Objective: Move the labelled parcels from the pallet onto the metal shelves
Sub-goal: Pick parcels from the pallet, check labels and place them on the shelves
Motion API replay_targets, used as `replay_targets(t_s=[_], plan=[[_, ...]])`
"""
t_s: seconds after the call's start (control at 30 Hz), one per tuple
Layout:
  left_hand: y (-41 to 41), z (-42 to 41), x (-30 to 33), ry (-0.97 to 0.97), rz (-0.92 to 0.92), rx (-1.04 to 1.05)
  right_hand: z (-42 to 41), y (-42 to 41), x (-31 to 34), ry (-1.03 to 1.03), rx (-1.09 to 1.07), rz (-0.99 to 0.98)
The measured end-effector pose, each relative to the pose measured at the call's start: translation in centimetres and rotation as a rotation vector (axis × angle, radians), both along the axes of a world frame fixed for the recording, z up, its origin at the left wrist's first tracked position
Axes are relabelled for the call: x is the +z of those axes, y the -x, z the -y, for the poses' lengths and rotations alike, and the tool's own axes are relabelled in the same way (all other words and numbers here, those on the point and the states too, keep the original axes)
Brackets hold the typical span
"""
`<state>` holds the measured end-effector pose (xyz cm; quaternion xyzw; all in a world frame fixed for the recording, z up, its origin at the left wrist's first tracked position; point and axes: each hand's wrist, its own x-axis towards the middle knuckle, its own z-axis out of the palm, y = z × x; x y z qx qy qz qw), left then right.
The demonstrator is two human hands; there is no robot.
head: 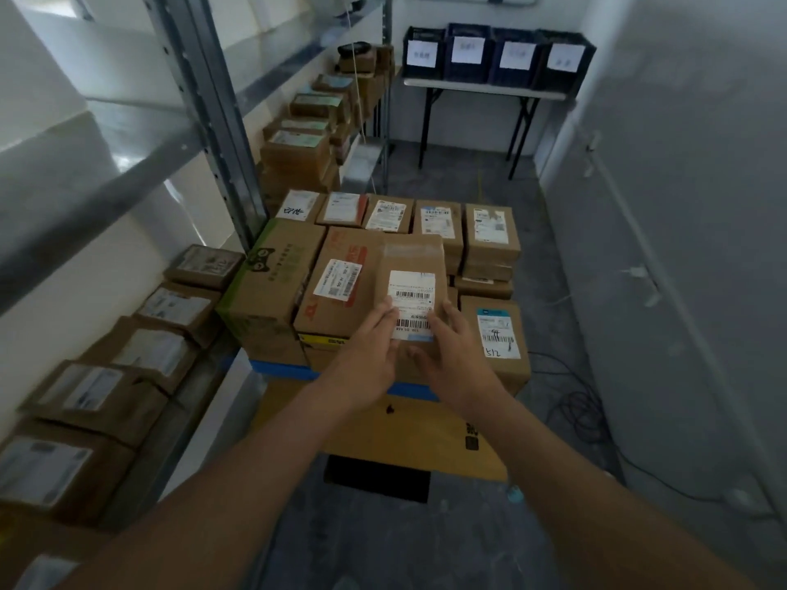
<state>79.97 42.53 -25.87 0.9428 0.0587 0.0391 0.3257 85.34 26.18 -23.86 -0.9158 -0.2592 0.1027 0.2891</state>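
Both hands hold one labelled parcel above the near pallet stack: left hand and right hand have fingers curled on its near edge, label upward, presumably for reading before shelving on the metal shelves, left.

grey floor, white wall at right; upper centre, folding table holding four dark crates.

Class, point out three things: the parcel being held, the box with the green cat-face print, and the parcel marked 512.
Held parcel (411,266): head view, bare cardboard above its label.
Green cat-face box (277,266): head view, printed top.
Parcel marked 512 (496,334): head view, its white label.
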Motion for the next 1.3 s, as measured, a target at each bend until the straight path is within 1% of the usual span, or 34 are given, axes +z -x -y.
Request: replay_targets(t_s=[0.13,0.3,0.53,0.67,0.87,1.1,1.3], plan=[[-2.3,-1.8,-0.7,0.033,-0.032,-0.064,-1.5,-1.5,-0.9,0.0,-0.068,-0.031],[-4.5,-2.9,-1.4,0.06,-0.072,-0.097,-2.7,-3.2,-1.7,0.008,-0.108,-0.046],[-6.7,-4.2,-2.3,0.03,-0.136,-0.074,-3.8,-5.6,-3.5,0.025,-0.082,-0.023],[-7.6,-4.0,-2.6,-0.013,-0.153,-0.074,-4.0,-6.6,-4.4,-0.016,-0.078,-0.041],[-8.3,-3.3,-3.5,-0.139,-0.137,-0.053,-4.0,-7.4,-5.7,-0.064,-0.079,-0.033],[-8.1,-2.7,-4.1,-0.398,-0.045,-0.024,-4.3,-7.3,-7.1,-0.155,-0.135,-0.072],[-8.2,-3.3,-4.4,-0.448,-0.057,-0.012,-4.5,-7.2,-8.2,-0.165,-0.132,-0.084]])
